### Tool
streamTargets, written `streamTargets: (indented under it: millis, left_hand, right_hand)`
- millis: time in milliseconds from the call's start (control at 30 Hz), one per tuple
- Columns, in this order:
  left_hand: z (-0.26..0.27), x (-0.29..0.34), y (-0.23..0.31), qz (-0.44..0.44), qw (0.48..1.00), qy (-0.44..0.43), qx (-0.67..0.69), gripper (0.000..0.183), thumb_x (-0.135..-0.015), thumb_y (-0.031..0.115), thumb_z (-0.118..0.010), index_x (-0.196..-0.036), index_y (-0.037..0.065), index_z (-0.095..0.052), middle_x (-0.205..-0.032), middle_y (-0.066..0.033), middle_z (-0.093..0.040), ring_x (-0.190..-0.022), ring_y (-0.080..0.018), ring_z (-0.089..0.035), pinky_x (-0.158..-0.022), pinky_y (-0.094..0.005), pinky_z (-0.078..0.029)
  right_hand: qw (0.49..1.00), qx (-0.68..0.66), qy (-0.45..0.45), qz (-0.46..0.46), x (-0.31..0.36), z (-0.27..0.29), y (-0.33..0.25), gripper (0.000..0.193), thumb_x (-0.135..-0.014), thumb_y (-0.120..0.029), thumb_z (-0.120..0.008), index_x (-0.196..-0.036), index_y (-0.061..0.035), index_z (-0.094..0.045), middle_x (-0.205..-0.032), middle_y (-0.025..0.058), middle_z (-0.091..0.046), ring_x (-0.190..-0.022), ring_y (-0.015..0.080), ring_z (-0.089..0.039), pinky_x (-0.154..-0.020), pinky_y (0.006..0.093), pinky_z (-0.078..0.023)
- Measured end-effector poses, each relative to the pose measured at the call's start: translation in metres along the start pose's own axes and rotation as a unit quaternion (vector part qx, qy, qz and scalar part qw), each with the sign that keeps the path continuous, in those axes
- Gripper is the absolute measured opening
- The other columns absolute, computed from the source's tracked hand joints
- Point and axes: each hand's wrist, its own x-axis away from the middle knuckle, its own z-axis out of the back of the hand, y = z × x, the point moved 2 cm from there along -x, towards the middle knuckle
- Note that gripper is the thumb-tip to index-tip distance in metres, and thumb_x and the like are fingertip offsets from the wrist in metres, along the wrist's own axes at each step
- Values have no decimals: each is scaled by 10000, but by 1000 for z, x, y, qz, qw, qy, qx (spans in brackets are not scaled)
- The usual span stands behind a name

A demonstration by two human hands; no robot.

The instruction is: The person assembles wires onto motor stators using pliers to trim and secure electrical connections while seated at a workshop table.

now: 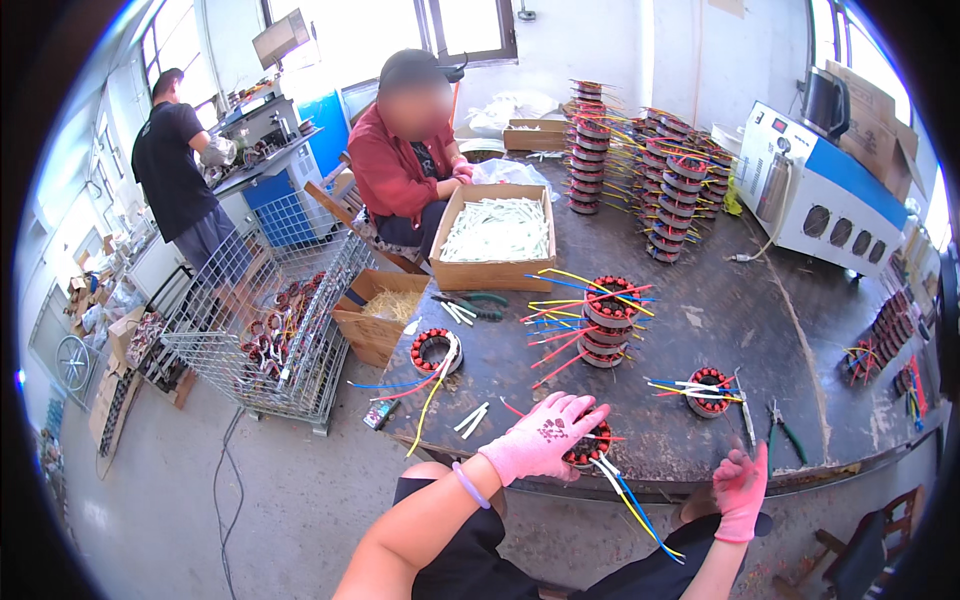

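My left hand (545,438), in a pink glove, grips a small wound motor stator (602,446) at the table's near edge. Yellow and blue wires with white sleeves (610,470) trail from it over the edge. My right hand (740,490), gloved in pink, is just off the edge with fingers apart and nothing visible in it. Nearest to it are a slim metal hand tool (746,415) and green-handled pliers (789,438). Another stator (709,392) with sleeved wires lies beyond. One more stator (436,352) sits at the left, near loose white sleeves (471,420).
A stator stack (608,330) stands mid-table, with taller stacks (676,200) behind. A cardboard box (490,268) holds white sleeves. At the back right is a blue-and-white machine (825,210). A person (400,160) sits across; another stands by a wire cage (270,320).
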Motion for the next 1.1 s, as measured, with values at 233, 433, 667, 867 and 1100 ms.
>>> streamTargets:
  millis: [233,433,667,867,1100]
  left_hand:
    - [3,-1,0,9,1000,2,2,1094,-621,358,-869,-1526,86,-319,-1450,-210,-427,-1336,-396,-414,-1134,-500,-325]
    - [4,-1,2,5,1000,-11,1,1098,-623,357,-871,-1529,90,-311,-1459,-211,-414,-1357,-396,-399,-1143,-492,-316]
    - [2,1,-2,-3,1000,-7,-12,1100,-613,345,-871,-1526,87,-315,-1450,-208,-421,-1357,-374,-407,-1151,-488,-309]
    - [3,0,-1,6,1000,-16,-15,1126,-604,348,-879,-1534,90,-300,-1445,-209,-420,-1346,-386,-412,-1143,-487,-318]
    - [10,0,-7,-33,997,23,60,966,-571,297,-874,-1426,75,-482,-1341,-187,-533,-1254,-374,-496,-1080,-460,-389]
  right_hand:
    - [998,48,10,25,0,-6,3,546,-1008,-513,-505,-1197,-4,-562,-709,-30,-522,-543,91,-426,-526,250,-384]
    - [1000,3,-4,8,16,3,-8,575,-1014,-509,-494,-1263,9,-526,-706,-38,-463,-539,86,-381,-522,231,-361]
    - [998,40,-42,11,17,-12,-8,603,-1026,-493,-478,-1337,24,-483,-698,-42,-437,-523,71,-348,-506,216,-345]
    - [976,211,-18,43,14,-4,10,604,-1013,-494,-508,-1350,6,-504,-692,-44,-442,-551,61,-366,-510,226,-330]
    - [839,529,-111,61,55,-72,70,307,-1002,-209,-561,-1223,-15,-651,-847,6,-632,-724,75,-557,-675,235,-463]
